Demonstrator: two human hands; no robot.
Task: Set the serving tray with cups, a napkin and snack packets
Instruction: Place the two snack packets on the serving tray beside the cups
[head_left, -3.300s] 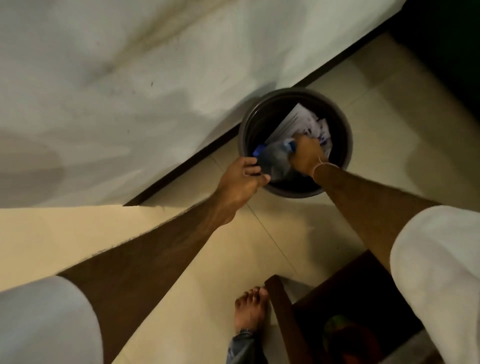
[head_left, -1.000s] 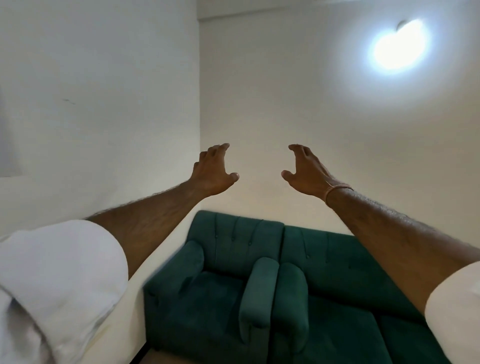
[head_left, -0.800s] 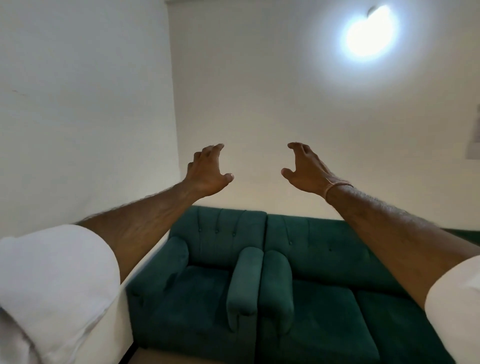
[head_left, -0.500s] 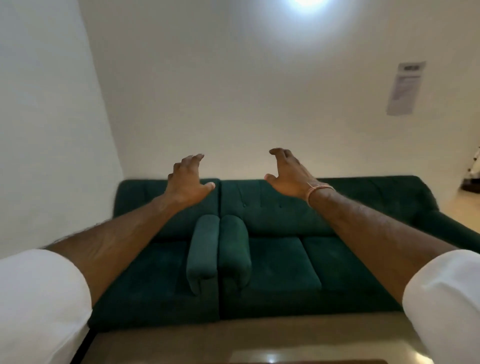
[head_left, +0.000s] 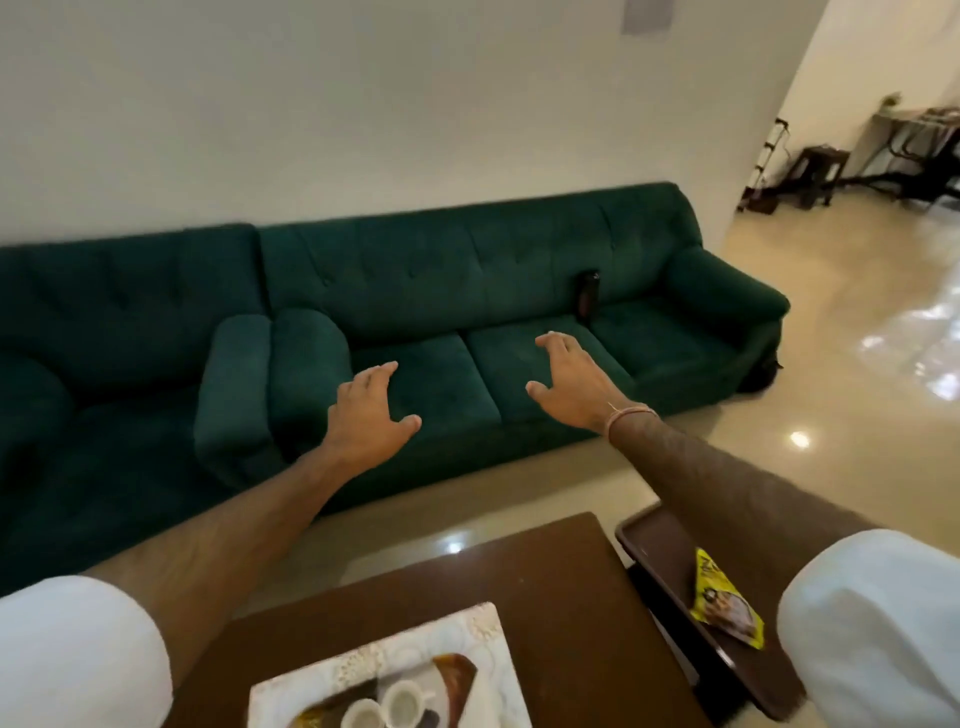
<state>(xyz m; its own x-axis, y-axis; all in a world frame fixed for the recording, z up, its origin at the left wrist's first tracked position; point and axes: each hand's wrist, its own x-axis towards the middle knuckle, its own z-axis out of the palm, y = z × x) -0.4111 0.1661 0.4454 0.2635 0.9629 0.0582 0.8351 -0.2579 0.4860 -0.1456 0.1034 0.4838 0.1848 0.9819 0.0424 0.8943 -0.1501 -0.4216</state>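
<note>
A white patterned serving tray (head_left: 483, 639) lies on a dark wooden table (head_left: 561, 597) at the bottom of the view. Two white cups (head_left: 387, 712) stand on it, with a brown packet or napkin (head_left: 454, 678) beside them. A yellow snack packet (head_left: 724, 603) lies on a second dark table (head_left: 660, 551) to the right. My left hand (head_left: 363, 415) and my right hand (head_left: 571, 384) are stretched out in the air in front of the sofa, both empty with fingers spread, well beyond the tray.
A long dark green sofa (head_left: 467, 291) runs along the white wall, with a dark bottle (head_left: 588, 299) on its seat. Glossy tiled floor (head_left: 857, 364) stretches to the right toward a small stool (head_left: 821, 174) and other furniture.
The view has swung down from the wall to the sofa and tables. The tray, cups and yellow packet have come into sight. Both hands stay open and empty, lowered with the view.
</note>
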